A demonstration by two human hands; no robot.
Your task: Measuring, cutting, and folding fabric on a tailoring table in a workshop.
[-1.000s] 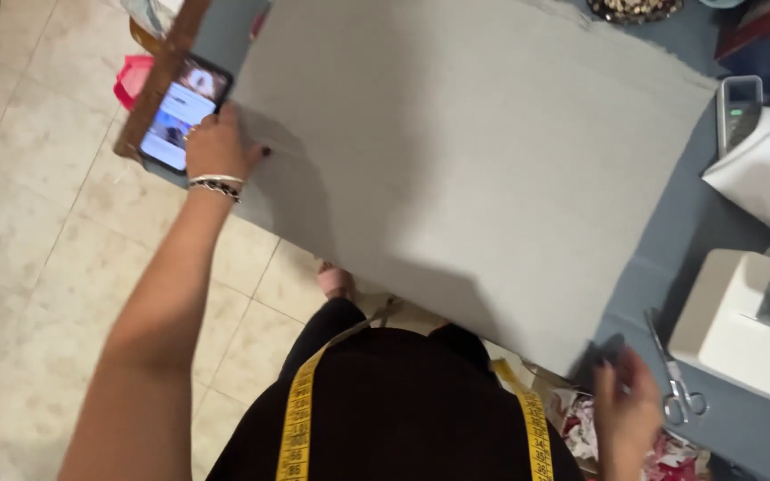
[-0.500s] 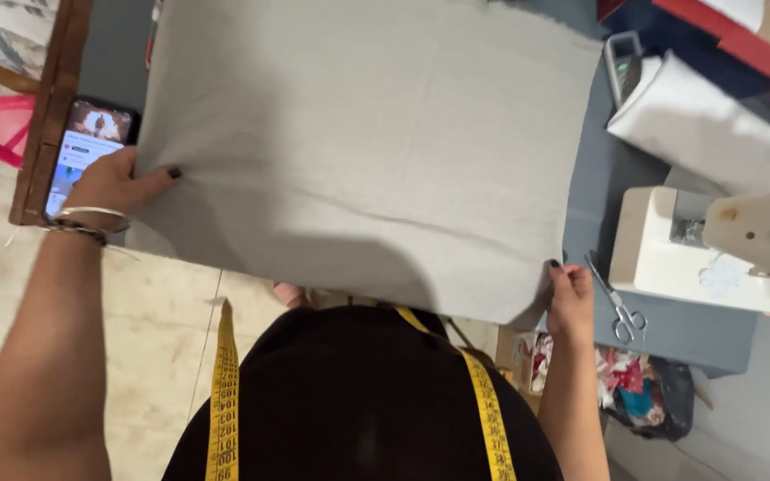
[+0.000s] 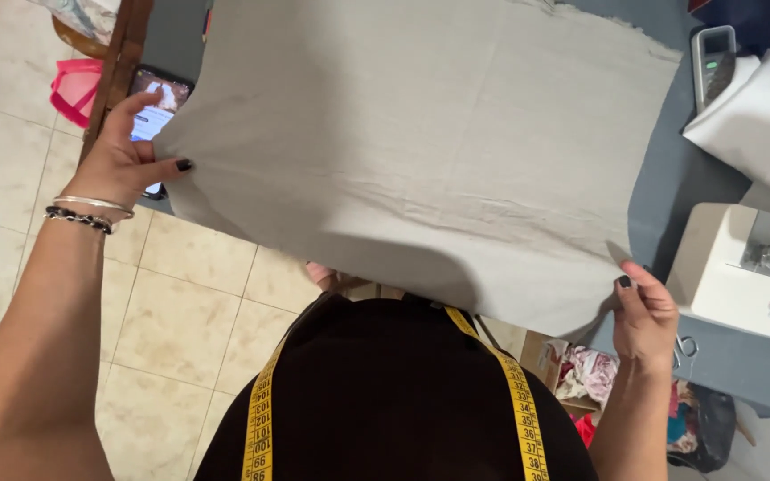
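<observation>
The left hand (image 3: 118, 165) had its fingers closed on the left edge of a large grey cloth (image 3: 421, 151), thumb pressed on top, while the right hand (image 3: 643, 316) pinched the cloth's near right corner between thumb and fingers. The cloth lay spread across a dark blue table (image 3: 670, 187), its near edge hanging over the side above the tiled floor (image 3: 11, 178). A lit phone (image 3: 158, 102) lay just beyond the left hand, a white sewing machine (image 3: 733, 276) stood beside the right one, and a yellow tape measure (image 3: 260, 428) hung round the person's neck.

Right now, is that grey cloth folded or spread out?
Spread out: the grey cloth lies flat across the table, each hand pinching a near corner.
</observation>
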